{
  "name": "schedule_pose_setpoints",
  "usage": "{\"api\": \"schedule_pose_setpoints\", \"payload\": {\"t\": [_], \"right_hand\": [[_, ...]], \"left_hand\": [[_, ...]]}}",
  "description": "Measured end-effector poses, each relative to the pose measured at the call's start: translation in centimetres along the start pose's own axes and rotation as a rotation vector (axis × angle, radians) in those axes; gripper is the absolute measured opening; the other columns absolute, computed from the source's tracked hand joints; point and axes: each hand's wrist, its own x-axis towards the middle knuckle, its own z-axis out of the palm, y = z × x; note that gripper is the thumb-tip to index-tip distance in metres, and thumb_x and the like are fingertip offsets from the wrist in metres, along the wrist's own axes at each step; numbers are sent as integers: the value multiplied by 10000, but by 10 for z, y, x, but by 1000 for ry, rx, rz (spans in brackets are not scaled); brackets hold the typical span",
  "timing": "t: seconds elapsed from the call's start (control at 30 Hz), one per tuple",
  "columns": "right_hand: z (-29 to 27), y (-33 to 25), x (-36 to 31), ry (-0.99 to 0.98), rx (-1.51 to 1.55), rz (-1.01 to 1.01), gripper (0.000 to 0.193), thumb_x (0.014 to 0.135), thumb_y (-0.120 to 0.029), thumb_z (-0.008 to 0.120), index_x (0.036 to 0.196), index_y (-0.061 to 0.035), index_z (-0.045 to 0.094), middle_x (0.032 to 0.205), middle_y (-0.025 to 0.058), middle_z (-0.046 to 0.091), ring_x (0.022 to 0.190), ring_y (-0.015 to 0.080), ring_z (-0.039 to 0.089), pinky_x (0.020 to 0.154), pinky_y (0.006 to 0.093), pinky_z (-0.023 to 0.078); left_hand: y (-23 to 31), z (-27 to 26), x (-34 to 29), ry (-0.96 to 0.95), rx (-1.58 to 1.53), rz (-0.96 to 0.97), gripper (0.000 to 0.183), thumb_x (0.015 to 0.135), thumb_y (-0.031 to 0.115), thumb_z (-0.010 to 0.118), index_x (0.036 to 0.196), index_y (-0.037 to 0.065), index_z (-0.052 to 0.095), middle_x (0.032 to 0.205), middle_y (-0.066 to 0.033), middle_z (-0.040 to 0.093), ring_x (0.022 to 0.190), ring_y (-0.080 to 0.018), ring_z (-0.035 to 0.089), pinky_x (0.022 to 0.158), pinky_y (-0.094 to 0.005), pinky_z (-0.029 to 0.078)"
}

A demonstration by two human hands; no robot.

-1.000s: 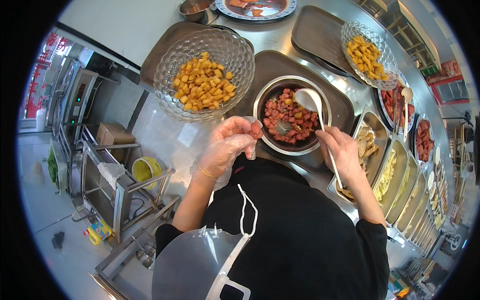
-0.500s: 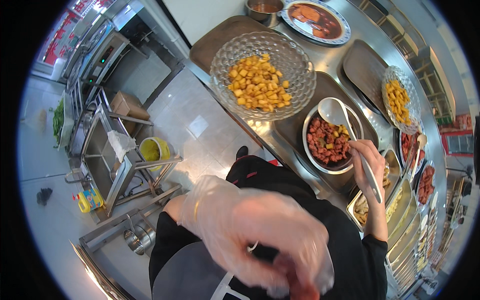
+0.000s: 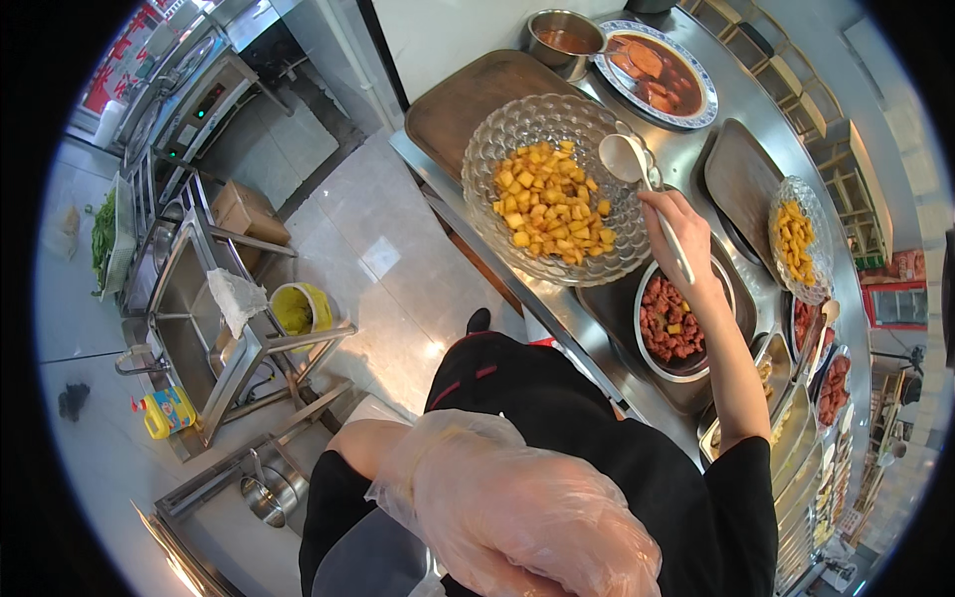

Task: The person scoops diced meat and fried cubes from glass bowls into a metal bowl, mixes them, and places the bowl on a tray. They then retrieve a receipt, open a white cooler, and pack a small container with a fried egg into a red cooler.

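Close under the camera, my left hand [image 3: 517,517] in a clear plastic glove is raised to my chest, fingers curled; what it holds, I cannot tell. My right hand [image 3: 676,234] grips a white ladle [image 3: 642,184], its empty bowl over the rim of a glass bowl [image 3: 497,129] of yellow cubes. Just beside my wrist sits a metal bowl [image 3: 647,343] of red diced meat. Beyond stand a blue-rimmed plate [image 3: 711,104] of stew and a small steel pot [image 3: 562,35].

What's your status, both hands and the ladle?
Right hand gripping white long-handled ladle over clear glass bowl of yellow cubes. Left hand, plastic-gloved, raised near camera. Nothing blocking.
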Motion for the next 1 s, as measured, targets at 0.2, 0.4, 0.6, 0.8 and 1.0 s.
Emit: {"api": "schedule_pose_setpoints", "payload": {"t": [0.2,0.4,0.6,0.8,1.0], "right_hand": [[35,-21,6,-116,192,-4,110,838,-63,577,936,-53,624,847,124,628,728,306,638,648,373,517],[3,-28,3,-85,158,136,116,836,-71,588,939,-44,634,849,133,631,729,305,634,643,361,501],[-4,-33,-2,-143,-157,-5,89,805,-46,589,891,-38,614,788,110,592,646,275,620,568,365,512],[20,-66,-15,-162,124,271,124,824,-91,581,911,-12,619,764,132,632,592,247,622,575,329,517],[41,-73,-1,-85,884,903,247,897,-174,512,993,33,607,871,129,669,730,167,656,624,260,505]], "left_hand": [[21,-13,-5,-5,32,4,182,853,71,625,1006,-23,595,980,-164,635,859,-278,621,695,-332,507],[61,-36,-42,324,258,-178,197,830,67,650,1007,2,595,975,-139,635,870,-205,623,726,-288,501],[51,-141,-126,1381,990,-492,449,863,228,604,1231,-1,490,1042,-94,592,914,-180,563,870,-320,435],[6,-201,-181,1392,680,-788,621,904,362,548,1368,5,342,1265,-152,483,1110,-223,499,962,-342,399],[-16,-202,-169,1190,915,-668,617,918,399,491,1362,4,328,1308,-205,443,1214,-307,419,1034,-375,311]]}}
